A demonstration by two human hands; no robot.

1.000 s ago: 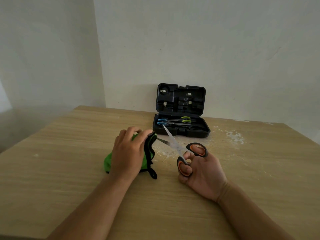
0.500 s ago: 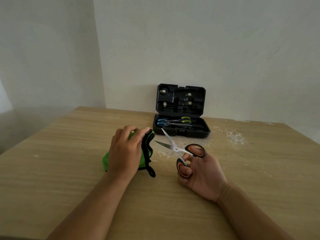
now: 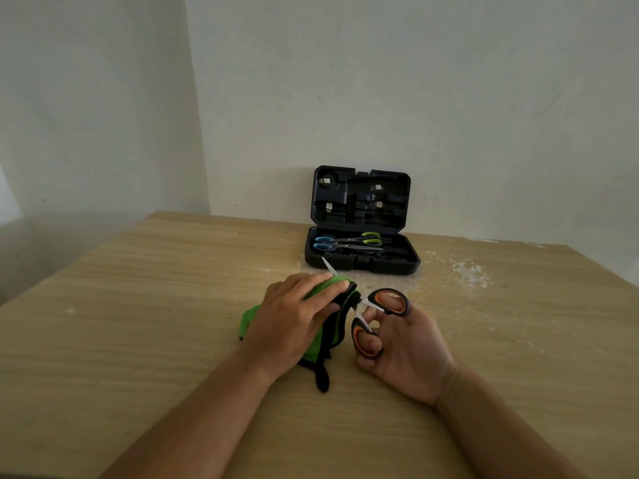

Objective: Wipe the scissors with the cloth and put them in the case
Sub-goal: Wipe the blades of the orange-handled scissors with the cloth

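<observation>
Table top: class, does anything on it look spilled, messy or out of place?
Yes. Whitish powdery specks lie scattered on the wooden table right of the open black case, with fainter traces in front of it. They look like spilled dust or a scuffed surface; which one is unclear.

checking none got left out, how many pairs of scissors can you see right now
3. The orange-handled scissors are in the right hand, blades in the green cloth. The blue-handled scissors and green-handled scissors lie in the open case. Others could be hidden.
</observation>
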